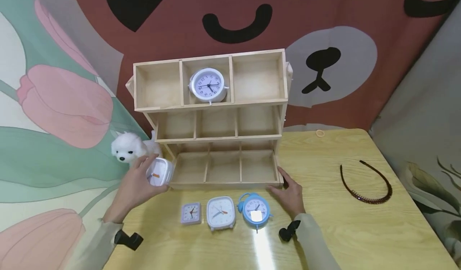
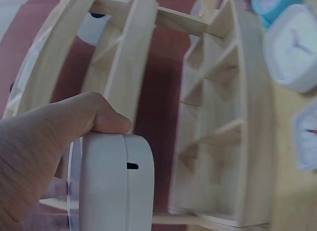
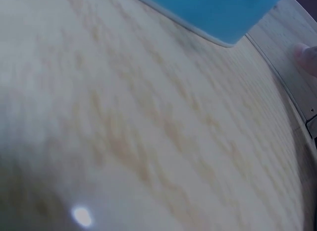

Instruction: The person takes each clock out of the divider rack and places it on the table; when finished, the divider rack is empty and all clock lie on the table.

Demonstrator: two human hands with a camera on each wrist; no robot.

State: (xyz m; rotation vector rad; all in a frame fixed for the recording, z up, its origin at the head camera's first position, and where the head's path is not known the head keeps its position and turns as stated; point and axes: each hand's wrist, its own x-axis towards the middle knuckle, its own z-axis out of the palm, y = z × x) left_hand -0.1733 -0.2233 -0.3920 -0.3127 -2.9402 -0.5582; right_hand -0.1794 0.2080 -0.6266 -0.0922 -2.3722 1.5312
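Observation:
My left hand grips a white alarm clock by its edges, just left of the lowest tier of a wooden tiered organizer. In the left wrist view the thumb lies over the clock's white casing. At the organizer's lower right corner, my right hand holds the bottom tray, thumb at the front and a finger along the side. A round white alarm clock sits in the top tier's middle compartment. In front stand a small lilac square clock, a white rounded-square clock and a blue twin-bell alarm clock.
A white plush dog is at the left, behind my left hand. On the right of the wooden table lies a brown headband. A small beige ring is near the back edge. Printed curtains close off the back and sides.

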